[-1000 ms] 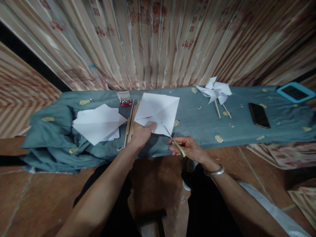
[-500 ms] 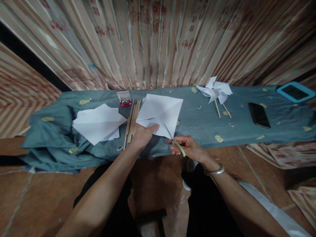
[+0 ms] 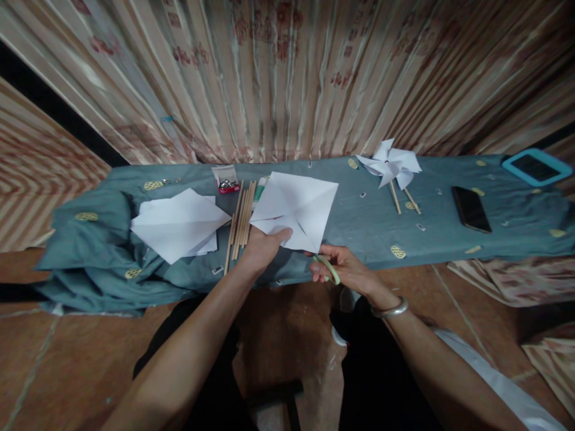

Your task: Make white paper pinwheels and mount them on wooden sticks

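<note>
My left hand [image 3: 267,245] grips the lower left of a white square paper [image 3: 300,194], its thumb on top and its fingers hidden beneath. A slit runs in from the paper's left corner, and another dark line slants near the middle. My right hand [image 3: 339,263] is closed around the pale green handles of the scissors [image 3: 330,269] at the paper's lower corner. The blades are mostly out of sight at the paper; how far apart they are I cannot tell. Just left of the paper lie several wooden sticks [image 3: 242,218] and a green-and-white tube [image 3: 259,188].
A stack of creased white papers [image 3: 179,221] lies on the left of the cloth-covered table [image 3: 359,233]. Behind the sticks stands a small open box of metal pins [image 3: 227,182]. Paper pinwheels [image 3: 389,164], a black phone [image 3: 471,208] and a blue-framed tablet [image 3: 536,167] are at the right.
The paper has shifted slightly right, uncovering more of the tube. The scissor blades, earlier visible over the paper, are now mostly hidden, and a slanting line shows there. My hands have barely moved.
</note>
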The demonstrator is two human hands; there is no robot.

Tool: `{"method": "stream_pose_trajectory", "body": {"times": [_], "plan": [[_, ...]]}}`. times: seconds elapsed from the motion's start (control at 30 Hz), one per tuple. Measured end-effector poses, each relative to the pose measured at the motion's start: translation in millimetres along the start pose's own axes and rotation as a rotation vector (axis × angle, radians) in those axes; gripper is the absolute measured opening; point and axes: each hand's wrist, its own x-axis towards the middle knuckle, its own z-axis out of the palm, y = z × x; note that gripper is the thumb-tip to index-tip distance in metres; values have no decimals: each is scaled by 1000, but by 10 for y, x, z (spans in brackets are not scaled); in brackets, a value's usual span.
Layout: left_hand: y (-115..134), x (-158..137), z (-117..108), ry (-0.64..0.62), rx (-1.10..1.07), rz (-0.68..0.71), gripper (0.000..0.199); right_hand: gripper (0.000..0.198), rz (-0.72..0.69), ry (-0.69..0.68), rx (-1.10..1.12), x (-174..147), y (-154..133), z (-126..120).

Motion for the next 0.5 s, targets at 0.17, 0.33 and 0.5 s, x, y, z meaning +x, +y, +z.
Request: {"method": "stream_pose_trajectory", "body": {"times": [0.17, 0.33, 0.5], "plan": [[26, -14, 0, -4, -3, -3, 45, 53, -5, 0, -5, 4, 2, -1], [16, 0, -6, 13, 21, -3, 46, 60, 11, 7, 12, 11, 6, 11], [18, 1, 2, 10, 5, 12, 48, 58, 8, 0, 5, 5, -6, 19]]}}
